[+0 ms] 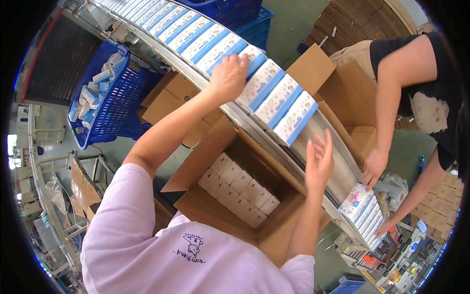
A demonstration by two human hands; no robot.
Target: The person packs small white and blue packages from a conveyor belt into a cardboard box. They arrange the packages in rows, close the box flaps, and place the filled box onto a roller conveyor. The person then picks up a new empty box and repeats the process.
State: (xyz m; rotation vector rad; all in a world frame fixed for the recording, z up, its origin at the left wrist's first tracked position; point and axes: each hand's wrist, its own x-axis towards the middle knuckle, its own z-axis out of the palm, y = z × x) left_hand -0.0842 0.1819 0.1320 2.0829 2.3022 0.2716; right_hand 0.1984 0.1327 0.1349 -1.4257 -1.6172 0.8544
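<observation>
A row of white-and-blue tissue packs [218, 49] lies along a conveyor that runs from the upper left. My left hand [230, 77] reaches across the belt, its bent fingers closed over a tilted tissue pack [254, 60]. Just past it, three more packs [278, 101] sit side by side. My right hand [319, 161] is off the end of that group, open with fingers apart, holding nothing. Below the belt, in front of me, an open cardboard box [200, 208] contains rows of upright white packs [240, 188].
Across the belt, a co-worker's two hands [375, 167] flank another group of packs [360, 208]. Beside that person stands an open carton [350, 95]. A blue basket [125, 93] of loose packs is at left. Stacked flat cardboard [350, 24] lies at the back.
</observation>
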